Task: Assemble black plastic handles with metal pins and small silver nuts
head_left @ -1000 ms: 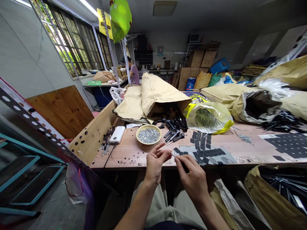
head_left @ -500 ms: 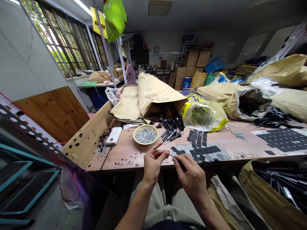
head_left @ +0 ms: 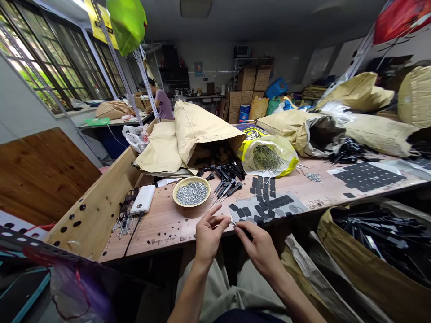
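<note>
The person's two hands meet just in front of the near edge of the tabletop (head_left: 161,229), over their lap. The right hand (head_left: 259,246) is closed around a slim black piece (head_left: 247,233), pinched between thumb and fingers, with a thin metal tip poking out toward the other hand. The left hand (head_left: 208,233) has its thumb and forefinger drawn together right at that tip and the other fingers fanned upward; whether it grips some tiny part there is too small to tell. The piece lies between the hands, its long axis running across from right to left and tilted a little up toward the tabletop, so the left fingertips sit at its free end. Just beyond the left hand stands a shallow bowl (head_left: 191,194) heaped with small silvery bits, nearer to the left hand than to the right. Beyond the right hand lies a sheet of black pads (head_left: 266,208), and past that a loose pile of black-handled pieces (head_left: 225,179) spills from a brown paper sack (head_left: 202,134). A white power bank (head_left: 143,198) lies to the left, well apart. The strip of tabletop between bowl and edge is bare. A co-worker (head_left: 163,103) sits far back.
</note>
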{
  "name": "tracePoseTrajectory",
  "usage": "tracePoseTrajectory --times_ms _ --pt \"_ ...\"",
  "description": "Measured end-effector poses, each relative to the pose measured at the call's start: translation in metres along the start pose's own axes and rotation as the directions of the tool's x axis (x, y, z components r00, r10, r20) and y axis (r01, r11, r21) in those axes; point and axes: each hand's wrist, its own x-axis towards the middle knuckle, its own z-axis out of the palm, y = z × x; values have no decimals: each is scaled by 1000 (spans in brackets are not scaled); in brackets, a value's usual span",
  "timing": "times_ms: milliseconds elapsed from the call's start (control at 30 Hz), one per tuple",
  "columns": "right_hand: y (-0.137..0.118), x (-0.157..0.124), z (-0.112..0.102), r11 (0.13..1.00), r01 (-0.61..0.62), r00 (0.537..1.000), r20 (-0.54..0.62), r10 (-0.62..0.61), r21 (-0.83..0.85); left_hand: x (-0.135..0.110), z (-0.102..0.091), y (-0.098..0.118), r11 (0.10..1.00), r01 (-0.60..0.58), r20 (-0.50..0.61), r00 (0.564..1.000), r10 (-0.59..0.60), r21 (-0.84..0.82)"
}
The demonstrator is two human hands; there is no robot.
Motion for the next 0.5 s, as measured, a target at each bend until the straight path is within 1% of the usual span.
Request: tracePoseTrajectory --times_ms 267,400,500 --pt "7 -3 0 999 -38 999 -24 39 15 2 3 -9 999 38 -25 999 -38 1" --pt "9 -3 0 1000 -14 997 -76 13 -13 1 4 -10 999 39 -23 999 -39 18" --pt "9 -4 1 1000 5 997 -74 -6 -14 0 5 -7 999 33 -15 999 -32 19"
